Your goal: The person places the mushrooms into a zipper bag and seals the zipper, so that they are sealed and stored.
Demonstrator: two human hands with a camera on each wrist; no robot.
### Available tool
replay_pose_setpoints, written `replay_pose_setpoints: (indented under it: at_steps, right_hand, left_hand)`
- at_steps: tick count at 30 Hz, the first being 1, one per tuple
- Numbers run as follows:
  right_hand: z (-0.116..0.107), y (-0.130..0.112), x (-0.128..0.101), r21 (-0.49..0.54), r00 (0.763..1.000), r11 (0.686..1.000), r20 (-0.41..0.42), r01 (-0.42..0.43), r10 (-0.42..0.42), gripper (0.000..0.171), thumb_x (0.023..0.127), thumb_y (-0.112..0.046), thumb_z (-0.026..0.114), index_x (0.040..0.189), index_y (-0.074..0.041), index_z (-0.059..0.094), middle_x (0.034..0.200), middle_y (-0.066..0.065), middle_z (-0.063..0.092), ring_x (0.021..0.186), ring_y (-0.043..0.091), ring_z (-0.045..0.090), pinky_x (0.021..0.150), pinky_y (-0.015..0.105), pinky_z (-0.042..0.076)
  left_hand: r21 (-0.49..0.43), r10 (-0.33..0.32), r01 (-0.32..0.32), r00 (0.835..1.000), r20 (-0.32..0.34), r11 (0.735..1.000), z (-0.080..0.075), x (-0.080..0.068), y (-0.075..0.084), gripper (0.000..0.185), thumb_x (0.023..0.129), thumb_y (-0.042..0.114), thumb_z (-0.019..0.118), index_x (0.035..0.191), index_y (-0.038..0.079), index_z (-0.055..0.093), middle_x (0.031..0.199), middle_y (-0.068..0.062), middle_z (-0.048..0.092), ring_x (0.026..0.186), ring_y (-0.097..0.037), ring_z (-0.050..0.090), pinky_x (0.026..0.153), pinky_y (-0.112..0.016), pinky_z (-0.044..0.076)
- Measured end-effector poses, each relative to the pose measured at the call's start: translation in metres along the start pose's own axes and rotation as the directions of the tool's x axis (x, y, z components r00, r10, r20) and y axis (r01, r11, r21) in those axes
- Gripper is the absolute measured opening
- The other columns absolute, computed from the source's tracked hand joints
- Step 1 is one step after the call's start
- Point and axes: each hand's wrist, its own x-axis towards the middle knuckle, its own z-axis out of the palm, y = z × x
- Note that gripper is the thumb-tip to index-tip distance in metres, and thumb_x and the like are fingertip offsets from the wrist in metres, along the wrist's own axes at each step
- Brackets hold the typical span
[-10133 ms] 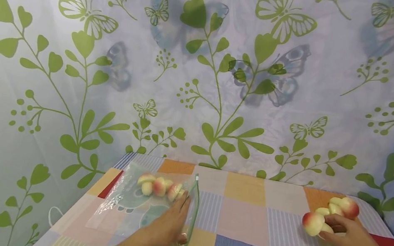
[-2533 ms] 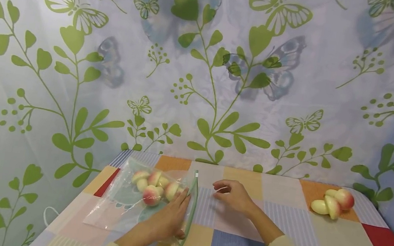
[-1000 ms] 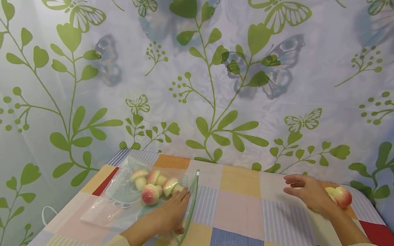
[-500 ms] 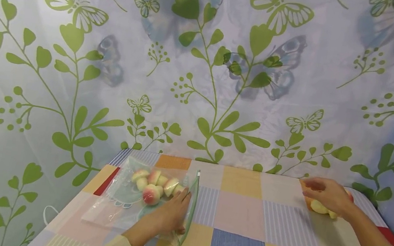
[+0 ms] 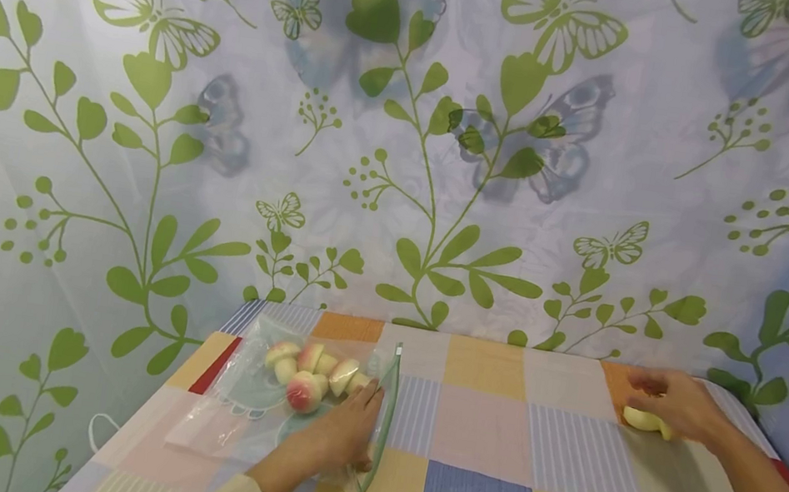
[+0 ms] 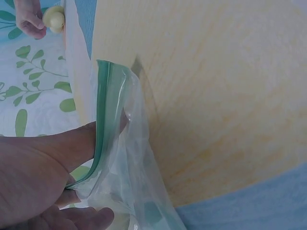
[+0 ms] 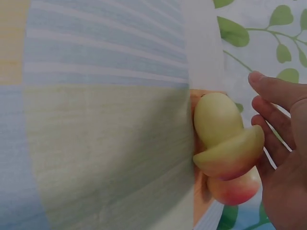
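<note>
Three peach pieces are being reached by the open right hand for bagging, while the zip bag's mouth is pinched open by the left hand; fingers must be closed next.

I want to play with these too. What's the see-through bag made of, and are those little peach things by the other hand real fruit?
The bag looks like thin clear plastic: glossy, crinkled, with a green zip strip. The peach pieces look like smooth matte toy plastic or foam, being very even and mushroom-shaped, though that is uncertain.

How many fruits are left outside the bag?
3, clustered at the right hand: pale fruit, wedge-shaped piece, reddish one. More may hide behind the hand.
</note>
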Motion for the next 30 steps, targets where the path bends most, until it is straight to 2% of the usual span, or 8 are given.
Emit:
replay_pose_setpoints:
  at_steps: [8, 13, 16, 19, 23, 25, 28, 30]
  right_hand:
    - [0.004, 0.014, 0.006, -0.175, 0.996, 0.981, -0.011, 0.081, -0.084, 0.04, 0.085, -0.023, 0.084, 0.112, 0.004, 0.074, 0.11, 0.027, 0.069, 0.1, 0.048, 0.064, 0.076, 0.061, 0.05]
    - [0.007, 0.022, 0.009, -0.221, 0.987, 0.963, -0.013, 0.154, -0.161, 0.039, 0.073, -0.014, 0.09, 0.103, 0.005, 0.074, 0.103, 0.022, 0.071, 0.096, 0.047, 0.064, 0.076, 0.056, 0.052]
    - [0.01, 0.024, 0.011, -0.252, 0.963, 0.935, -0.034, 0.251, -0.268, 0.036, 0.064, -0.007, 0.09, 0.093, 0.005, 0.074, 0.094, 0.017, 0.072, 0.09, 0.043, 0.065, 0.075, 0.051, 0.052]
    - [0.015, 0.027, 0.01, -0.305, 0.924, 0.889, -0.065, 0.342, -0.378, 0.032, 0.057, -0.004, 0.09, 0.085, 0.0, 0.075, 0.086, 0.007, 0.072, 0.083, 0.034, 0.067, 0.071, 0.045, 0.053]
    - [0.016, 0.027, 0.009, -0.348, 0.896, 0.848, -0.049, 0.399, -0.441, 0.028, 0.06, -0.005, 0.092, 0.082, -0.005, 0.075, 0.083, 0.002, 0.071, 0.079, 0.029, 0.067, 0.07, 0.046, 0.055]
    - [0.014, 0.025, 0.008, -0.345, 0.916, 0.863, -0.024, 0.368, -0.4, 0.026, 0.065, -0.009, 0.092, 0.084, -0.006, 0.075, 0.085, 0.0, 0.071, 0.077, 0.026, 0.065, 0.068, 0.044, 0.052]
    - [0.009, 0.021, 0.004, -0.315, 0.961, 0.912, 0.004, 0.263, -0.276, 0.025, 0.073, -0.018, 0.093, 0.089, -0.008, 0.076, 0.087, -0.002, 0.068, 0.075, 0.019, 0.059, 0.063, 0.04, 0.047]
    - [0.005, 0.019, 0.0, -0.298, 0.978, 0.933, 0.003, 0.2, -0.209, 0.03, 0.076, -0.027, 0.092, 0.093, -0.008, 0.076, 0.091, -0.001, 0.069, 0.076, 0.018, 0.059, 0.063, 0.04, 0.048]
  left_hand:
    - [-0.004, -0.002, 0.002, 1.0, 0.011, 1.0, 0.001, 0.0, -0.001, 0.107, 0.067, 0.019, 0.098, 0.149, -0.014, 0.038, 0.157, -0.032, 0.034, 0.141, -0.049, 0.041, 0.115, -0.046, 0.039]
    - [0.003, -0.002, 0.002, 1.0, 0.012, 1.0, 0.003, 0.0, -0.002, 0.108, 0.067, 0.02, 0.098, 0.15, -0.014, 0.037, 0.157, -0.032, 0.034, 0.142, -0.047, 0.039, 0.116, -0.045, 0.037]
    - [0.002, 0.001, -0.001, 1.0, 0.005, 1.0, 0.004, 0.001, -0.002, 0.108, 0.066, 0.02, 0.098, 0.149, -0.015, 0.038, 0.157, -0.033, 0.035, 0.141, -0.048, 0.04, 0.116, -0.045, 0.037]
    - [-0.009, -0.002, 0.002, 1.0, 0.006, 1.0, 0.004, 0.0, -0.002, 0.108, 0.066, 0.019, 0.098, 0.149, -0.015, 0.038, 0.157, -0.033, 0.034, 0.14, -0.049, 0.041, 0.115, -0.046, 0.038]
    - [-0.022, -0.009, 0.009, 1.0, 0.008, 1.0, 0.002, 0.0, -0.001, 0.108, 0.066, 0.018, 0.098, 0.149, -0.015, 0.037, 0.157, -0.033, 0.034, 0.14, -0.05, 0.04, 0.114, -0.046, 0.039]
    - [-0.017, -0.009, 0.009, 1.0, 0.004, 1.0, 0.001, -0.001, 0.0, 0.108, 0.066, 0.018, 0.099, 0.149, -0.015, 0.038, 0.157, -0.032, 0.035, 0.141, -0.049, 0.04, 0.114, -0.046, 0.039]
    - [-0.011, -0.006, 0.006, 1.0, -0.002, 1.0, 0.001, -0.001, 0.0, 0.108, 0.065, 0.019, 0.099, 0.148, -0.015, 0.039, 0.156, -0.032, 0.035, 0.141, -0.048, 0.04, 0.115, -0.046, 0.038]
    - [-0.011, -0.006, 0.006, 1.0, -0.007, 1.0, 0.0, -0.001, 0.0, 0.108, 0.065, 0.018, 0.099, 0.148, -0.015, 0.039, 0.156, -0.032, 0.036, 0.141, -0.047, 0.04, 0.115, -0.046, 0.038]
